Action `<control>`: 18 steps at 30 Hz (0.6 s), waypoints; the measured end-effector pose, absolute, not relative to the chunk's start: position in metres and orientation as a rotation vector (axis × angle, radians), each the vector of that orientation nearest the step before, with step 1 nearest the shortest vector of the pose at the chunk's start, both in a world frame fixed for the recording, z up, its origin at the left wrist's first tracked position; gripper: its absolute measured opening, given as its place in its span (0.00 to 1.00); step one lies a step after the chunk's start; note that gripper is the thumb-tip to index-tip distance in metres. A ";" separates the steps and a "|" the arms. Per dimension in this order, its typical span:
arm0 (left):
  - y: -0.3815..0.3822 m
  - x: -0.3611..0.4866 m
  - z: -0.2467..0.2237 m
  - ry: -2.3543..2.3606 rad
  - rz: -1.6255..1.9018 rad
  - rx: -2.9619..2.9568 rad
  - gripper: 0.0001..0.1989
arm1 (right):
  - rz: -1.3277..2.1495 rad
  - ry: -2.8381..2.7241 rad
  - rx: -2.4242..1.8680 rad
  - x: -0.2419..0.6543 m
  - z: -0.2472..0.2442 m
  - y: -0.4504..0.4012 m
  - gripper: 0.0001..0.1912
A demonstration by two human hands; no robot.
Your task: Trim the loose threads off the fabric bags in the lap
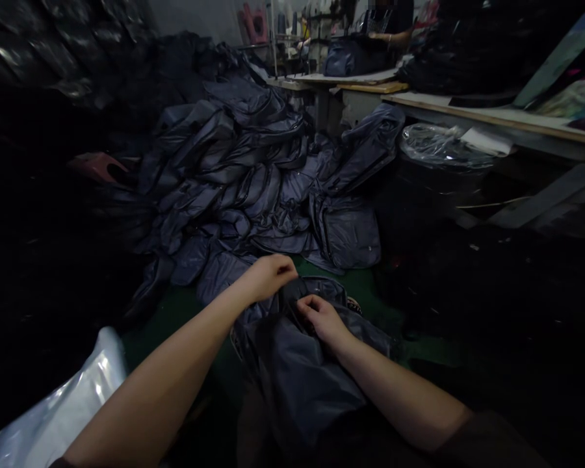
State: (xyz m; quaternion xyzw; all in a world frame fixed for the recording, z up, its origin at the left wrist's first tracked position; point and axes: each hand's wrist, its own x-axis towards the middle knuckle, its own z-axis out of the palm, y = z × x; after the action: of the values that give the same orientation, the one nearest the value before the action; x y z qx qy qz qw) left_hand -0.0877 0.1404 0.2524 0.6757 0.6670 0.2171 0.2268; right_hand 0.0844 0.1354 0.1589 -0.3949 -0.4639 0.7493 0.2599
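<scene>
A dark grey-blue backpack [302, 364] of thin shiny cloth lies across my lap, its upper part bunched between my hands. My left hand [272, 276] is closed at its far edge, fingers curled and pinched; whatever the fingertips grip is too small to make out. Nearer to me and to the right, my right hand [322, 320] pinches the backpack's dark fabric between thumb and forefinger. The hands are a short distance apart.
A large heap of similar backpacks [253, 149] fills the floor ahead. Work tables [492, 114] run along the right, with a clear plastic bag [433, 146] below. A person [390, 32] sits behind the far table. A white plastic bag [73, 396] lies at lower left.
</scene>
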 end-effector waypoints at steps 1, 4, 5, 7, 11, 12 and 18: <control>0.141 -0.095 0.251 1.972 0.690 1.796 0.12 | 2.032 -1.244 -1.085 0.086 0.159 0.136 0.18; 0.141 -0.131 0.247 2.352 0.928 1.553 0.18 | 2.030 -1.226 -1.102 0.089 0.162 0.138 0.19; 0.140 -0.144 0.245 2.452 0.995 1.481 0.20 | 2.007 -1.246 -1.103 0.089 0.163 0.139 0.19; 0.135 -0.167 0.238 2.597 1.105 1.348 0.28 | 1.910 -1.342 -1.089 0.088 0.166 0.140 0.19; 0.119 -0.177 0.219 2.442 1.058 1.242 0.25 | 1.694 -1.635 -1.014 0.081 0.175 0.145 0.15; 0.114 -0.172 0.214 2.351 1.016 1.262 0.20 | 1.649 -1.711 -1.005 0.079 0.177 0.147 0.14; 0.093 -0.138 0.200 2.014 0.864 1.440 0.16 | 1.291 -2.146 -1.003 0.059 0.188 0.161 0.17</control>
State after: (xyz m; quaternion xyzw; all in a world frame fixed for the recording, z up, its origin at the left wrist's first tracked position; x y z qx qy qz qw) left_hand -0.1382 0.0931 0.1996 0.5307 0.7423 0.3184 0.2567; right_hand 0.0593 0.1614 0.1877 -0.3627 -0.7760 0.4667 0.2203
